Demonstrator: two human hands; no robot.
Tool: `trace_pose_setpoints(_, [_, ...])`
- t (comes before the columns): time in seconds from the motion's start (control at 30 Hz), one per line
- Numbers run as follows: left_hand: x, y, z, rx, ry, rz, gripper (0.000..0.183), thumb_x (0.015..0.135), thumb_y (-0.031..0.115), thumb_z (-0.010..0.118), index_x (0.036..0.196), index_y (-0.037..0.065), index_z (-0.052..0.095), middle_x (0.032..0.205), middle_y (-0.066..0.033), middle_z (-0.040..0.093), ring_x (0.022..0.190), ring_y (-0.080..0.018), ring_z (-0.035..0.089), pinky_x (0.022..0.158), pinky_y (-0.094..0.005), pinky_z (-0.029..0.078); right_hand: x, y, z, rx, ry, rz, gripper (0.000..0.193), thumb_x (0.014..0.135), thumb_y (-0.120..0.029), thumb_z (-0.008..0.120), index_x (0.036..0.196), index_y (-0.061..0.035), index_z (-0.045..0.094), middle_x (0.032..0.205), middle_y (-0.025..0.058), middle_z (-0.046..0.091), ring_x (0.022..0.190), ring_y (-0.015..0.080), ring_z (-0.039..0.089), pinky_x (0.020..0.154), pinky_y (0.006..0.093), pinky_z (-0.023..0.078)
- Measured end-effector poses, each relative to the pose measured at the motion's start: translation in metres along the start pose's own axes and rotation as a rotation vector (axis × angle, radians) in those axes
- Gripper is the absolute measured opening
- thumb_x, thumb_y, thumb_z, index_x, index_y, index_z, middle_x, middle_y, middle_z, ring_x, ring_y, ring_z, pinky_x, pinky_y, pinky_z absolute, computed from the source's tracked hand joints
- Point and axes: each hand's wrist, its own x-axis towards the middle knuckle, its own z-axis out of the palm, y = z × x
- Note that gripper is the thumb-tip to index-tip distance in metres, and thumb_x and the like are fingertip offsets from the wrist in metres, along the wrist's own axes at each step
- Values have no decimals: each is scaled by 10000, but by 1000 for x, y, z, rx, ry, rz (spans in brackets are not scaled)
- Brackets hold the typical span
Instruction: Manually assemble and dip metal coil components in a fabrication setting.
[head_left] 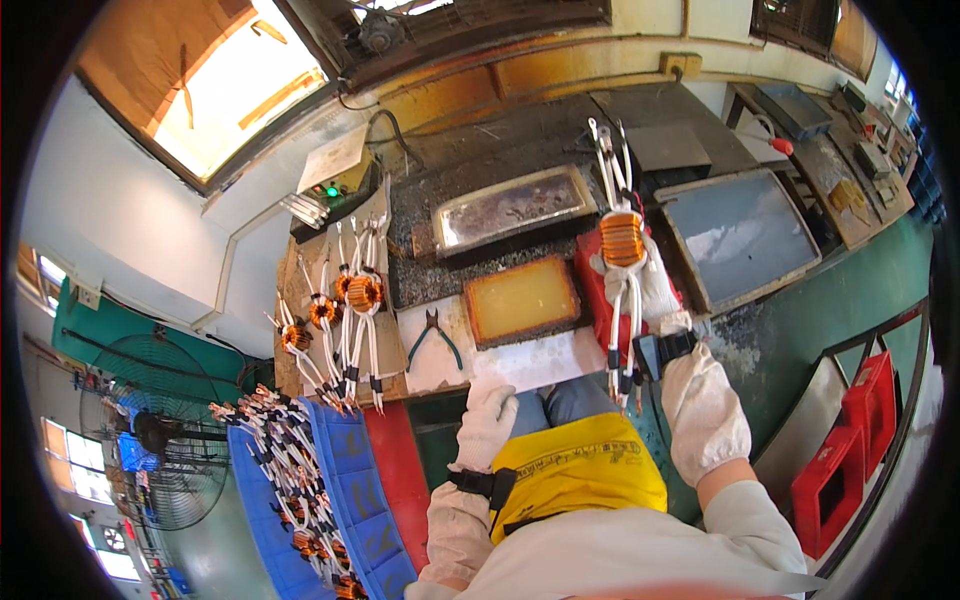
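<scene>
My right hand (652, 287), in a white glove, grips a copper-wound toroidal coil (622, 238) above the right part of the bench. The coil's white-sleeved leads stick out toward the far side and hang back toward me, with metal lugs at their tips. Beneath the coil lies something red (592, 290), partly covered. My left hand (488, 415), also gloved, rests at the bench's near edge by a white sheet (540, 360), fingers curled, nothing visible in them. Left of the sheet, pliers (435, 338) with dark green handles lie spread. A rectangular tray of yellow material (522, 300) sits beyond the sheet.
Several similar coils (362, 292) lie at the bench's left. More fill a blue bin (355, 490) below. Farther back are a rectangular pan with a silvery surface (515, 210) and a control box (340, 180) with a green light. A grey-topped tray (740, 238) stands right.
</scene>
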Motion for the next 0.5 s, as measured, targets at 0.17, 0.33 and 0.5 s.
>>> trace_pose_setpoints(0.17, [-2,-3,1,7,-29,-9,231,910,253,578,1066,96,646,1067,-142,660,962,-335,638,840,-380,515,3,-3,-13,78,-69,37,663,838,-538,562,1176,30,508,1057,193,587,545,156,538,529,308,476])
trace_pose_setpoints(0.33, [-4,-4,2,48,-21,9,234,909,249,575,1067,92,646,1055,-147,659,959,-339,635,835,-388,513,5,-5,-12,89,-137,15,630,833,-515,549,1174,13,515,1049,182,574,510,141,503,501,298,434])
trace_pose_setpoints(0.5, [-6,-5,6,45,-42,-4,238,913,252,566,1064,88,648,1054,-155,655,961,-343,626,838,-396,504,5,-5,-14,26,-147,21,629,842,-523,547,1168,13,508,1002,174,576,497,141,487,494,304,415])
